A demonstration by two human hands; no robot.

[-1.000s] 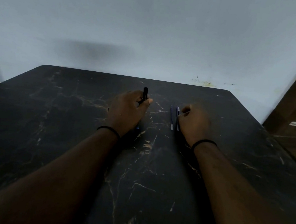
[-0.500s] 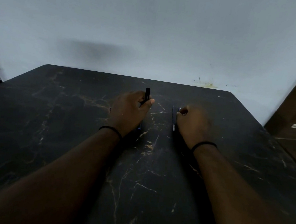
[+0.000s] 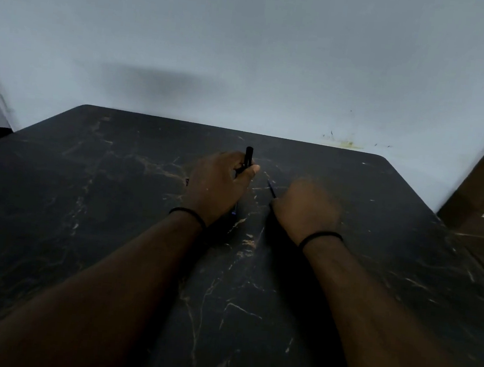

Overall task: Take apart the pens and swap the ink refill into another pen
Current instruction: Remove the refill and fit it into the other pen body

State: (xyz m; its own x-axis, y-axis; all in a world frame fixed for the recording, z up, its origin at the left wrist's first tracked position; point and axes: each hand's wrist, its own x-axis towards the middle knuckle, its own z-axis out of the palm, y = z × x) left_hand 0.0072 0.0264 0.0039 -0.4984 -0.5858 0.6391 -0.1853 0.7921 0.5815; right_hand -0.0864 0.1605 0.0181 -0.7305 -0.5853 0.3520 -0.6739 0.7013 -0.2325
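On the black marble-patterned tabletop (image 3: 110,229), my left hand (image 3: 215,186) curls round a black pen barrel (image 3: 248,157), whose top end sticks up past my thumb. Just beside it, my blurred right hand (image 3: 306,211) is curled, pinching a thin dark blue pen part (image 3: 271,189) that angles up-left.

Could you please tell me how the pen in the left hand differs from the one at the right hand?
The black pen sticks up clear above the left hand; the thin pen by the right hand shows only a short slanted tip. The black pen looks thicker and sharp; the thin pen is blurred. Both are dark and partly hidden by a hand.
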